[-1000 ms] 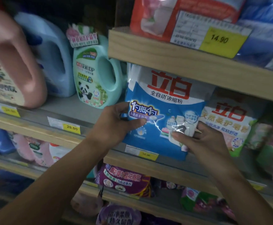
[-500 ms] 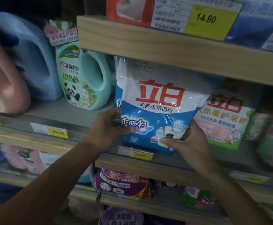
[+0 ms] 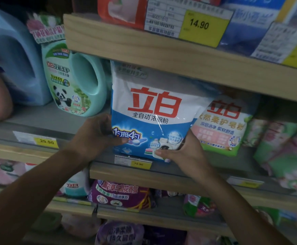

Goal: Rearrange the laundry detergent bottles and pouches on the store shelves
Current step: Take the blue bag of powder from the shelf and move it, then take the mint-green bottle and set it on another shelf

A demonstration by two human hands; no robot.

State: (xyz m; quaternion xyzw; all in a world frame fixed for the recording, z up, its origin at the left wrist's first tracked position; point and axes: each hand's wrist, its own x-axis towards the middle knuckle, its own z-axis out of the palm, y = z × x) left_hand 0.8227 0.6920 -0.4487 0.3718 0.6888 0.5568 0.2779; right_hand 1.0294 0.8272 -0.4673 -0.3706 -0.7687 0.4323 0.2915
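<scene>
I pinch the blue-and-white pouch low down, left hand and right hand, thumbs in front, steadying it upright just beside the teal panda bottle.

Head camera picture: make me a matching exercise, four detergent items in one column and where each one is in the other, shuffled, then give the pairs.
Things:
1. blue and white pouch
2. teal panda bottle
3. green and pink pouch
4. purple pouch

Places:
A. on the lower shelf, beneath the hands
B. standing just left of the held pouch
C. held at its bottom corners by the left hand and right hand
D. right of the held pouch, partly behind it

Pairs: 1-C, 2-B, 3-D, 4-A
</scene>
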